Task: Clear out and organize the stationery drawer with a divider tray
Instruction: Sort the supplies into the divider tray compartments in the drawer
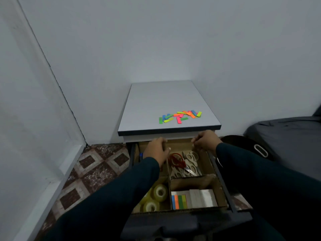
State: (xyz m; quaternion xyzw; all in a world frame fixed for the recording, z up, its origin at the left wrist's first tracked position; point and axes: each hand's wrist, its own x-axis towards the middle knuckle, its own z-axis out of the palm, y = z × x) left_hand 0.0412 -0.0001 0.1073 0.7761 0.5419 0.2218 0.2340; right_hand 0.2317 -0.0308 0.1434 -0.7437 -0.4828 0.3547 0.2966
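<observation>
Plainly, both hands' fingers curl over the divider tray point(198, 180)'s far edge: left hand point(156, 148), right hand point(205, 140). A careless tug could jostle the scissors point(187, 164), and the loose flags point(180, 117) near the surface point(156, 101)'s front edge could slide off.

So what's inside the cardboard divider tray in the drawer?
In the divider tray: scissors far right, tape rolls near left, sticky flags and white notes near right. The left arm covers most of the far-left compartment.

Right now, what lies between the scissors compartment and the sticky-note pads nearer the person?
In the head view, a cardboard divider wall of the tray separates the scissors from the sticky-note pads.
</observation>
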